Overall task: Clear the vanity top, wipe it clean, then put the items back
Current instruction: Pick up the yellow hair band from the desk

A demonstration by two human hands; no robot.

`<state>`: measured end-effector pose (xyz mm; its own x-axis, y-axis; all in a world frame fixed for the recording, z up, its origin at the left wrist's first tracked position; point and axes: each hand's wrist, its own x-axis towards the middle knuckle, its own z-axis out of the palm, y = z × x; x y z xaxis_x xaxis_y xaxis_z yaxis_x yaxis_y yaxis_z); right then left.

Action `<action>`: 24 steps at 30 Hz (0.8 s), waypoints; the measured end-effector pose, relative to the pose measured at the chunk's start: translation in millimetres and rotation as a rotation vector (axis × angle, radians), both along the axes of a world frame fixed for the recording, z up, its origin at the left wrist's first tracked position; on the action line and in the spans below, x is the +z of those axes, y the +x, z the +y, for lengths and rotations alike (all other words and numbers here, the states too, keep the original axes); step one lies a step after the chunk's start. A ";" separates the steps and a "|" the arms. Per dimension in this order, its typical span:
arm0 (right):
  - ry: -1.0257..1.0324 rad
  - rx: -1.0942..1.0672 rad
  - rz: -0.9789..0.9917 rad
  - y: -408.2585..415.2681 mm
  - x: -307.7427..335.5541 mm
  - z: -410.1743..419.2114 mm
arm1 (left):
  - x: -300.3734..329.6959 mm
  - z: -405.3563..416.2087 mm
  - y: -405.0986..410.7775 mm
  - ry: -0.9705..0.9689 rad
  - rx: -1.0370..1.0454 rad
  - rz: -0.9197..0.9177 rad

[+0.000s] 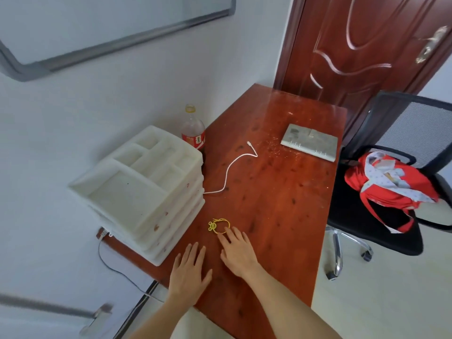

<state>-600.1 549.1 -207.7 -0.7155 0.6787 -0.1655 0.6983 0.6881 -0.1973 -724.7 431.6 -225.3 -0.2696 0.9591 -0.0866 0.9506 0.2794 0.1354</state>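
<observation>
The right hand (238, 253) lies flat on the reddish-brown wooden table top (281, 192), fingers straight and slightly spread, fingertips touching the thin yellow hair tie with a small charm (219, 225). Just beside it the left hand (189, 272) rests palm down near the table's near edge, fingers straight and holding nothing. A stack of white moulded foam trays (139, 189) overhangs the table's left edge. Behind it stands a clear plastic bottle with a red label (193, 129); a white charging cable (230, 167) curls from the trays toward the middle. A grey ring binder (310, 141) lies near the far right edge, with open wood between. A black mesh office chair (391, 167) holding red cloth (391, 189) sits at the right edge.
</observation>
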 end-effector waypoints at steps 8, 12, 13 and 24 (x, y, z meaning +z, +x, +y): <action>0.127 -0.160 0.054 -22.3 -23.2 4.0 | -16.2 -0.7 -1.7 -0.010 -0.020 -0.011; 0.188 -0.198 0.018 -32.2 -21.7 5.7 | -14.2 1.5 -2.8 -0.018 -0.020 -0.048; 0.193 -0.185 0.023 -32.5 -22.0 3.8 | -13.4 1.9 -3.2 -0.019 -0.028 -0.055; 0.086 0.313 0.211 -50.5 26.5 -1.0 | 3.3 -48.0 -17.0 0.094 0.144 -0.032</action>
